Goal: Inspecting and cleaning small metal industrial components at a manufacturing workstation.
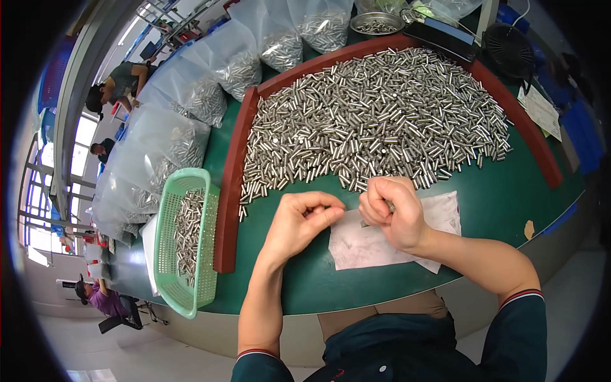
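Both of my hands are above a stained white cloth [356, 245] on the green tabletop. My left hand [294, 226] is closed at the cloth's left edge, thumb and fingertips pressed together; whatever is in the pinch is too small to make out. My right hand [396, 213] is curled into a loose fist over the cloth. A bit of grey metal shows at its fingers, apparently small cylindrical pins, mostly hidden by the hand. Just beyond my hands spreads a wide heap of short, shiny metal pins [375, 114].
Dark red wooden rails [234, 191] border the heap. At left, a green plastic basket [207, 267] holds more pins. Clear bags of pins [207, 99] line the far left. A metal bowl [377, 25], a phone-like black device [439, 39] and a black fan [507, 51] stand behind.
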A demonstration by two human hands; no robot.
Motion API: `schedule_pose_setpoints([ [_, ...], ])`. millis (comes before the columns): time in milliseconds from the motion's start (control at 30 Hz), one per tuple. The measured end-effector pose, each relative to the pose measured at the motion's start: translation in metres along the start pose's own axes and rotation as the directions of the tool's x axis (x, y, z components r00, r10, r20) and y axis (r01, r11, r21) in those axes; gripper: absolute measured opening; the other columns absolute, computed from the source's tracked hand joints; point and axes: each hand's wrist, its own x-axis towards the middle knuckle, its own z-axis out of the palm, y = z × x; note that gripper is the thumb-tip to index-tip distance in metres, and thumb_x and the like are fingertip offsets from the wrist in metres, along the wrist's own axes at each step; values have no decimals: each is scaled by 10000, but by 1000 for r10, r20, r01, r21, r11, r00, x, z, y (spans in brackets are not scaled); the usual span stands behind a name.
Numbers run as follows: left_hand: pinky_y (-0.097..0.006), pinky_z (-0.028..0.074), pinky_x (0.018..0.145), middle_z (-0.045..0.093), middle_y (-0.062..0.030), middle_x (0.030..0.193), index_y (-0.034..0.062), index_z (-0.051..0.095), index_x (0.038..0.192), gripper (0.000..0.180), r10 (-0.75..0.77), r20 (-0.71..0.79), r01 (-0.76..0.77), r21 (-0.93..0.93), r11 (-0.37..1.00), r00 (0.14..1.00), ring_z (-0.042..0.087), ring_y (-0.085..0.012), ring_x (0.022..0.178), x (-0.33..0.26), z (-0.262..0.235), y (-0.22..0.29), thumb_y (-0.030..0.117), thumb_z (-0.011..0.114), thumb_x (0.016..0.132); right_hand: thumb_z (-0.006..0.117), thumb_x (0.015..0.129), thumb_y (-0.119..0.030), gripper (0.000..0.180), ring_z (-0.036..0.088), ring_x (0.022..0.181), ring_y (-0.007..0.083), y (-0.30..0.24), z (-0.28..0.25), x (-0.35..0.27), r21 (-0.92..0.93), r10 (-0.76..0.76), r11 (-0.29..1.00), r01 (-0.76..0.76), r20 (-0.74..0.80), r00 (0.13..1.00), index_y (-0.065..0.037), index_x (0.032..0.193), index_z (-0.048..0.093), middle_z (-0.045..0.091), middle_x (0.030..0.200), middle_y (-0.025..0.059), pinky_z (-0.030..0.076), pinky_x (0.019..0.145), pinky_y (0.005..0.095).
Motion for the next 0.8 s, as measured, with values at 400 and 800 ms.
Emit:
schedule_pose_setpoints([
  [400, -222, 257, 408, 332, 51, 485, -16, 584, 706, 78, -124, 155, 76, 284, 956, 980, 280, -35, 466, -4, 16, 8, 38, 638, 691, 344, 852, -213, 363, 205, 391, 80, 0, -1, -1, 14, -8, 1000, 9, -19, 1000, -83, 515, 308, 270, 430, -13, 175, 403, 246],
  [800, -268, 318, 407, 374, -17, 432, -9, 586, 666, 89, -123, 83, 97, 266, 959, 989, 339, -90, 406, -5, 19, 1, 35, 662, 656, 333, 841, -199, 346, 206, 394, 83, 2, 1, -3, 64, -36, 997, 37, -25, 999, -86, 515, 300, 260, 434, -18, 183, 402, 247],
])
